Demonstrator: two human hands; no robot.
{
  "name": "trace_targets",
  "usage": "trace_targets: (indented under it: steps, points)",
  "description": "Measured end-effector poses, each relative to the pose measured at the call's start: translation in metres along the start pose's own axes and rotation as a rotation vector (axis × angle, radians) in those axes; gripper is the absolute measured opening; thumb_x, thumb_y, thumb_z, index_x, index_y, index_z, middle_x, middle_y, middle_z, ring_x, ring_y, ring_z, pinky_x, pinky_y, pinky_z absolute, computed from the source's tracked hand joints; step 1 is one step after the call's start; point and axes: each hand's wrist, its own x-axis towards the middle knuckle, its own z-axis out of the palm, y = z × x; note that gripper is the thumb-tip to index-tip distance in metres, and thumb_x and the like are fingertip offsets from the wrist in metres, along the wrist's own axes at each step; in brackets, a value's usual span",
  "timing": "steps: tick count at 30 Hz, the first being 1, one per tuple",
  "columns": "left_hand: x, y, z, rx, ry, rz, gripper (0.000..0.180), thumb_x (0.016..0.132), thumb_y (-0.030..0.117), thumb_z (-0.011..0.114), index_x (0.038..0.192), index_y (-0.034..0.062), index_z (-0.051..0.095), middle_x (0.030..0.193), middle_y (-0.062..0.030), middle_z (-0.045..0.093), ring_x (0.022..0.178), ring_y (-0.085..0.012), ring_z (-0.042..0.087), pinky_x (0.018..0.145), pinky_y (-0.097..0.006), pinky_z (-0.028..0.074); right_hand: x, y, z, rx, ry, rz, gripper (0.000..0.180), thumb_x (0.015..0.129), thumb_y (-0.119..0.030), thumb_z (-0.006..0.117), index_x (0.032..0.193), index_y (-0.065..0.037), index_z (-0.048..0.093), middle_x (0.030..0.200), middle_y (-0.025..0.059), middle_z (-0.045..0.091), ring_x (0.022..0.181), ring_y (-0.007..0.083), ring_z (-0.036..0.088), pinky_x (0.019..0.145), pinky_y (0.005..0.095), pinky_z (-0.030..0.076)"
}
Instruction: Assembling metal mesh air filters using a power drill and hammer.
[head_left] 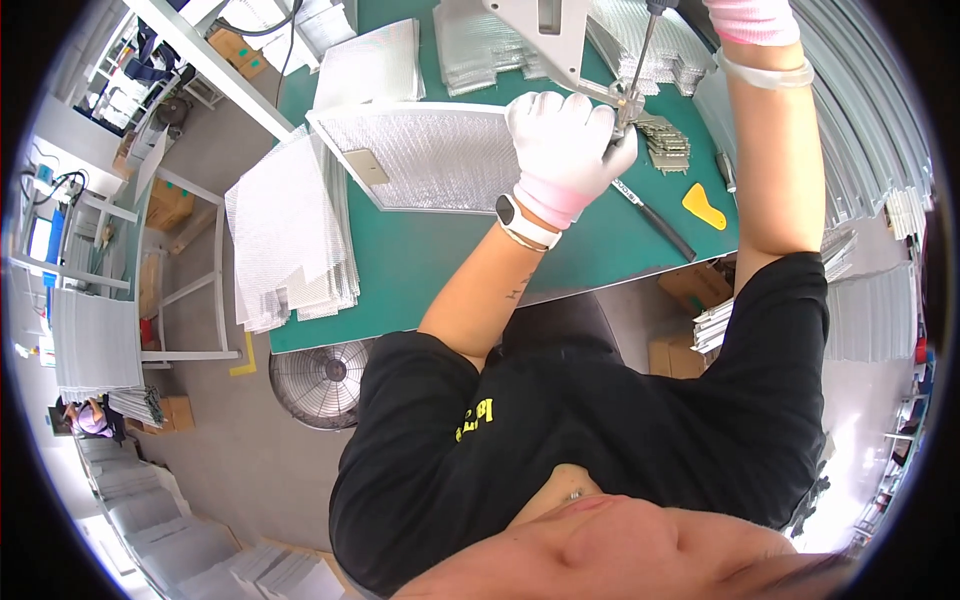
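Observation:
My left hand (pixel 565 145), in a white glove with a pink cuff, has its fingers wrapped round the right end of a thin framed metal mesh panel (pixel 430 155). A small beige plate (pixel 366 167) sits at the panel's left edge. That hand is right by the head of a light grey bench press (pixel 565 45), under a thin vertical rod (pixel 645 55). My right hand (pixel 752 22), gloved too, is raised at the top edge; its fingers are cut off from view. Beside the press lies a stack of small metal plates (pixel 665 145).
Mesh sheets (pixel 295 225) are piled on the green table (pixel 420 255), with more stacks (pixel 370 65) behind. A black-handled tool (pixel 660 225) and a yellow scraper (pixel 704 207) lie near the front edge. Long metal strips (pixel 865 130) stand at right. A floor fan (pixel 325 385) stands below left.

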Motion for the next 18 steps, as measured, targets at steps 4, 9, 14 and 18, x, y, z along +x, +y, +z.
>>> trace_targets:
  steps: [4,9,14,18]
  points:
    - [0.0,0.0,-0.001,-0.004,0.022,0.011,0.022,0.064,0.027,0.078,0.066,0.0169,0.058,0.067,-0.0006,0.049,0.065,-0.0241,0.051,0.072,-0.042,0.038,0.003,0.002,-0.001,0.024,0.02,-0.015,0.015,0.095,-0.022,0.066,0.104,-0.011,0.06,0.08,-0.001,0.062,0.062,0.0092,0.058,0.048,0.0218,0.044]
    - [0.0,-0.004,0.004,-0.076,0.098,0.033,0.021,0.062,0.026,0.079,0.07,0.018,0.061,0.069,0.0003,0.053,0.067,-0.0233,0.053,0.072,-0.042,0.038,0.009,0.007,-0.009,0.106,-0.087,-0.001,0.014,0.096,-0.024,0.065,0.099,-0.011,0.062,0.079,-0.0013,0.062,0.062,0.0087,0.057,0.048,0.0212,0.045]
    - [0.002,-0.004,0.004,-0.108,0.124,0.001,0.014,0.066,0.026,0.077,0.074,0.0201,0.067,0.072,0.0021,0.059,0.067,-0.0214,0.056,0.069,-0.042,0.039,0.01,0.003,-0.017,1.198,-0.2,0.723,0.019,0.097,-0.028,0.063,0.092,-0.009,0.062,0.076,-0.0024,0.06,0.061,0.0076,0.055,0.048,0.0209,0.043]
    - [-0.004,0.0,-0.005,-0.059,-0.078,-0.048,0.015,0.067,0.027,0.077,0.079,0.021,0.069,0.076,0.0027,0.063,0.068,-0.021,0.057,0.07,-0.041,0.038,-0.019,0.037,-0.015,0.151,-0.343,0.068,0.024,0.098,-0.027,0.06,0.099,-0.003,0.062,0.072,0.0,0.053,0.057,0.0091,0.05,0.049,0.021,0.039]
